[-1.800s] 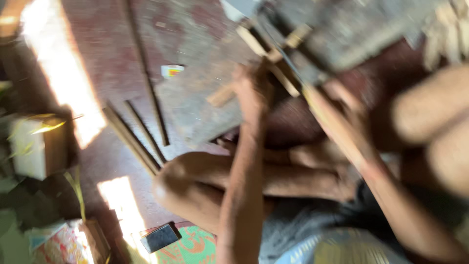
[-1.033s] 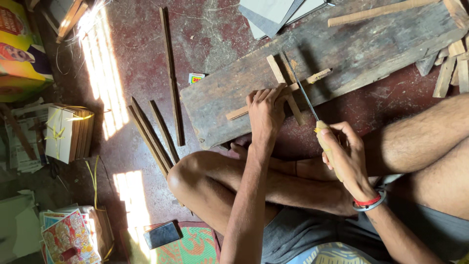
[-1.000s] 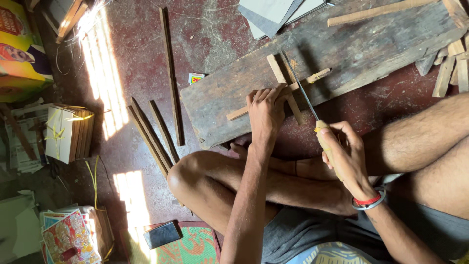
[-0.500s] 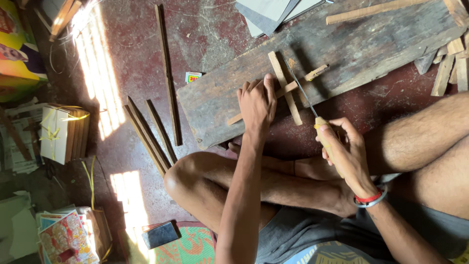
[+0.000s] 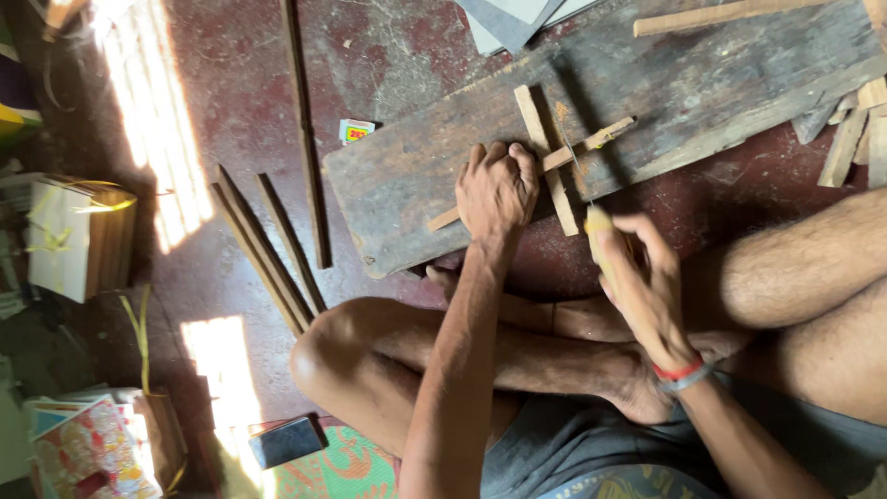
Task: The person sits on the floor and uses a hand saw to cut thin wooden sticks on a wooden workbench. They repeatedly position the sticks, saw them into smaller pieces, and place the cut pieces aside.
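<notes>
I sit cross-legged on a dark red floor at a worn wooden board. My left hand presses down, fingers curled, on a thin wooden strip that lies across another pale strip on the board. My right hand grips the yellowish handle of a thin-bladed tool. Its metal blade points at the spot where the two strips cross.
Several long thin wooden sticks lie on the floor left of the board. More short wood pieces sit at the right edge. A small printed packet, grey sheets, a cardboard box and a dark phone-like object are nearby.
The view steadied from a blurred swing. My left hand slid slightly along the strip; my right hand with the tool stays at the crossing of the strips.
</notes>
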